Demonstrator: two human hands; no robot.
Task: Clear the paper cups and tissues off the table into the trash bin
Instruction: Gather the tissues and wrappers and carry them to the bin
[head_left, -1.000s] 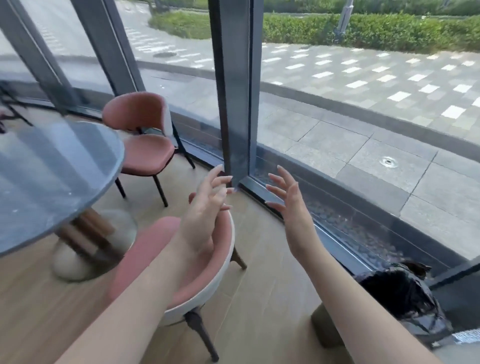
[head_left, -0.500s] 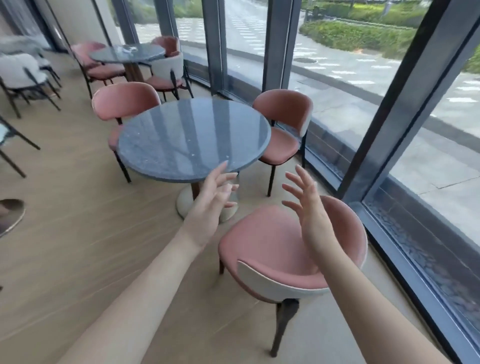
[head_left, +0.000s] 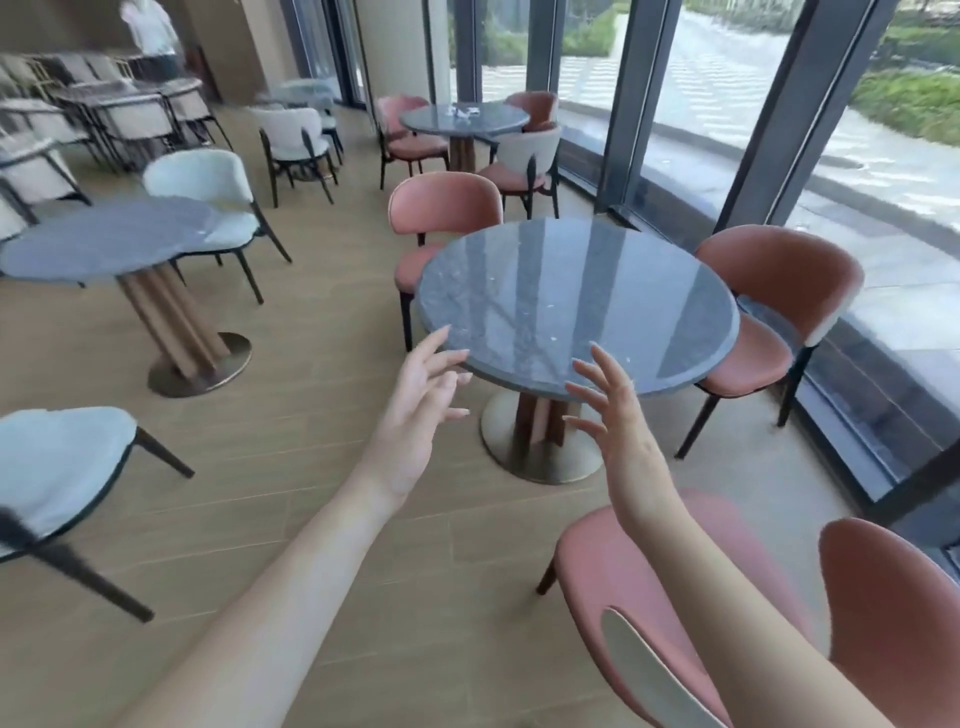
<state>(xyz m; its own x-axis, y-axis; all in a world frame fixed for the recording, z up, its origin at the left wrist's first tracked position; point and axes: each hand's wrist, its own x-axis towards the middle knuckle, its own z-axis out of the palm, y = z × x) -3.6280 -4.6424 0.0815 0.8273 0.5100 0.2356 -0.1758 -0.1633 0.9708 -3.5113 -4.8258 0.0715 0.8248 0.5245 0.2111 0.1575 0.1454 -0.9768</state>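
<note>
Round grey marble table (head_left: 571, 291) among pink chairs (head_left: 779, 291) beside tall windows (head_left: 727, 104)

arms: bare, no sleeves | left hand (head_left: 415, 410), right hand (head_left: 621, 415): ungloved

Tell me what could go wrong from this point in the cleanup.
1. Both hands, left and right, are empty, and the only litter in view is small white bits on the far round table; it could get missed.
2. No trash bin shows here, so carried litter may drop on the way.
3. Pink chairs crowd the route past the near table; bumping one seems likely.
</note>
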